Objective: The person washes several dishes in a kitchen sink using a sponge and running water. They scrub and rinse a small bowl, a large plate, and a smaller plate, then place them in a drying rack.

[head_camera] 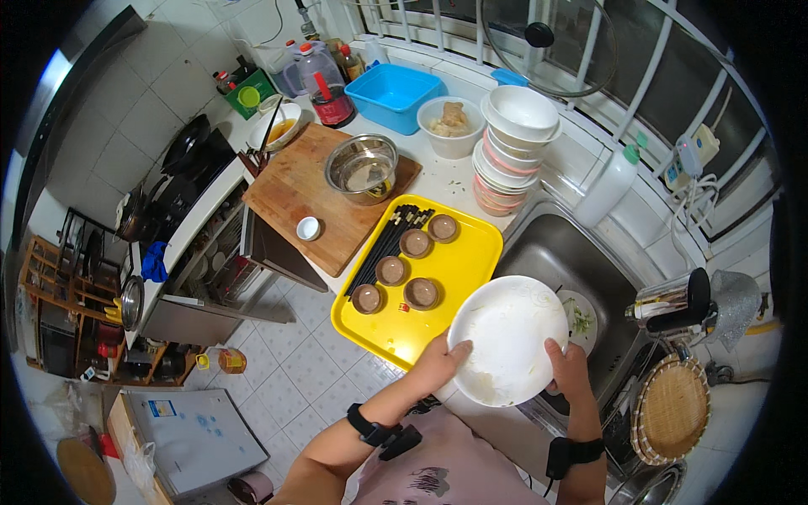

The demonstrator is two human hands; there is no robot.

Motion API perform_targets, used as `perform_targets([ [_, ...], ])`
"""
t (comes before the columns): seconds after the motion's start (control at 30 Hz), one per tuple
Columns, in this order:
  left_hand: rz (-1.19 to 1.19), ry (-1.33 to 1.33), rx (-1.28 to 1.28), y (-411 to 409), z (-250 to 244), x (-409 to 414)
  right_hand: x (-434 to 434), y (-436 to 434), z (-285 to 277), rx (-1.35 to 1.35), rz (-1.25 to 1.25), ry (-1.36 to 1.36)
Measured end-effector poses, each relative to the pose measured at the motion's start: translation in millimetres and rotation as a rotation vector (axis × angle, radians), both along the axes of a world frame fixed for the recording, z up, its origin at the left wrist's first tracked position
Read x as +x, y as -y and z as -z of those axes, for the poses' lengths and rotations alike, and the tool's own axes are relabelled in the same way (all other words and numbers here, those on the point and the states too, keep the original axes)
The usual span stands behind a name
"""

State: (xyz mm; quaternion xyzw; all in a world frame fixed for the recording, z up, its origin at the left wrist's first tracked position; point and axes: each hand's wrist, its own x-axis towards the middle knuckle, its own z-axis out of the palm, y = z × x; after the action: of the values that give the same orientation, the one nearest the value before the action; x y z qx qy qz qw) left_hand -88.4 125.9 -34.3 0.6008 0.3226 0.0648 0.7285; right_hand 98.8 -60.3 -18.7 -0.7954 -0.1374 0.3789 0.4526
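Observation:
A white plate [509,341] with food residue on it is tilted over the front edge of the sink. My left hand [442,363] grips its left rim, thumb on top, and my right hand [568,369] holds the right rim. Left of the plate, a yellow tray [467,252] carries several small brown cups [391,271] and a bundle of black chopsticks [385,246]. Behind the held plate, another plate with green scraps [577,319] lies in the stainless steel sink [543,240], partly covered from view.
A wooden cutting board [284,189] bears a metal bowl [361,169] and a small white cup [308,228]. Stacked bowls and plates [508,158] rise behind the sink, near a blue basin [394,95]. Woven trays [672,410] and an electric kettle [669,300] stand right. A cabinet door [278,240] hangs open.

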Motion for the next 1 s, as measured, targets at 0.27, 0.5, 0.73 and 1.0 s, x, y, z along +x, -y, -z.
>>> perform_targets([
  [0.27, -0.408, -0.053, -0.202, -54.0, -22.4, -66.7, -1.2, -21.1, 25.6, 0.18, -0.083, 0.23],
  [0.5, -0.704, 0.054, -0.177, -93.4, -50.6, -109.1, 1.0, 8.0, 57.3, 0.414, 0.164, -0.349],
  [0.73, -0.783, 0.15, -0.148, -135.0, -53.6, -116.2, 2.7, 36.7, 68.8, 0.578, 0.458, -0.673],
  [1.0, -0.723, 0.136, -0.126, -137.7, -52.2, -113.1, -0.9, 42.5, 73.0, 0.546, 0.645, -0.682],
])
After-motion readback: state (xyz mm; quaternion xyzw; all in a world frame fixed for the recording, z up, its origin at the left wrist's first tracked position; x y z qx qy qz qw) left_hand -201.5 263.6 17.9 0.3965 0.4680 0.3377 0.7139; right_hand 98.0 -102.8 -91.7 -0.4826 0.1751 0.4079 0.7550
